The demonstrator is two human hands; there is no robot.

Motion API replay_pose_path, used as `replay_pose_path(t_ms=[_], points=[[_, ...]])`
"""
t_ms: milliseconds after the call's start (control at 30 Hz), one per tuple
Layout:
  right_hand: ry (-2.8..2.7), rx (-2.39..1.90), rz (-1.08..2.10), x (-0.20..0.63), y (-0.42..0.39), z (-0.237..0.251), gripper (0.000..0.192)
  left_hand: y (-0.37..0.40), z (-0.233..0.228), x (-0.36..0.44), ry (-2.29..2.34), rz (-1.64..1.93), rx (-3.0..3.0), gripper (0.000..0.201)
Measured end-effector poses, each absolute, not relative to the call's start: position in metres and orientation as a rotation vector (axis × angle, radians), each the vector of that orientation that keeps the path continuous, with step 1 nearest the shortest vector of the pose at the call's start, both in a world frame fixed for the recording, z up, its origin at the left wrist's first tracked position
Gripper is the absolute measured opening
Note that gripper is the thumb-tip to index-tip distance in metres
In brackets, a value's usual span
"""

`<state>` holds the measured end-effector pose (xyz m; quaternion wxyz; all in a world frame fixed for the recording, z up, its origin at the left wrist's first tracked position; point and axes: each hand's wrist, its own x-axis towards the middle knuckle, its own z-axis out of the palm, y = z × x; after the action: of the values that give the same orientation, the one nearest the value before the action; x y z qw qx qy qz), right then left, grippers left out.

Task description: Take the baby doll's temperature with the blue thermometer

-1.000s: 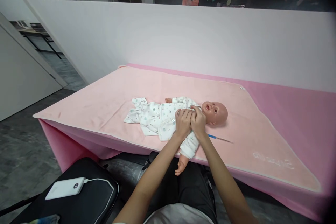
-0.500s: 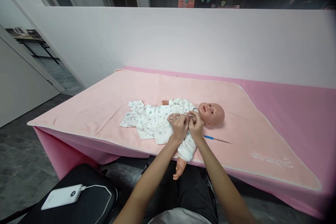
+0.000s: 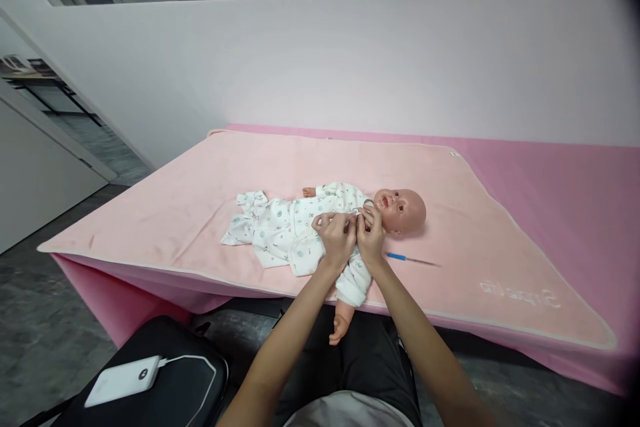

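A baby doll [image 3: 403,210] lies on its back with its head to the right, dressed in a white printed baby top [image 3: 310,217] and matching trousers [image 3: 267,217]. My left hand [image 3: 336,239] is closed at the doll's chest, its fingers pinching the top's front. Close beside it, my right hand [image 3: 370,235] pinches the cloth just below the neckline. The exact bit of cloth between my fingertips is hidden. One doll arm [image 3: 341,321] hangs over the table's near edge under my wrists.
A pink blanket [image 3: 175,193] covers most of the pink-draped table. Right of my right hand lies a thin rod with a blue handle [image 3: 397,256]. A white power bank [image 3: 123,381] with a cable rests on a black seat [image 3: 170,340]. Behind the table stands a white wall [image 3: 350,60].
The camera view has tilted slightly down and shifted. My hands stay at the doll's chest with their fingers still pinched, and the doll lies as before.
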<state>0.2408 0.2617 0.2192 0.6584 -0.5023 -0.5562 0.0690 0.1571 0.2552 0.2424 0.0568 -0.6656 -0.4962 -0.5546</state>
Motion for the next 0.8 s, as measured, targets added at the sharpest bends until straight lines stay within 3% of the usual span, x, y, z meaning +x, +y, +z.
replay_pose_path(t_ms=[600,800], points=[[-1.186,-1.207,0.092,0.240,0.260,0.222,0.018,0.246,0.241,0.150,-1.404,-1.590,-2.119,0.013],[-1.152,-1.140,0.119,0.238,0.258,0.224,0.017,0.238,0.242,0.138,-1.542,-1.583,-1.974,0.020]])
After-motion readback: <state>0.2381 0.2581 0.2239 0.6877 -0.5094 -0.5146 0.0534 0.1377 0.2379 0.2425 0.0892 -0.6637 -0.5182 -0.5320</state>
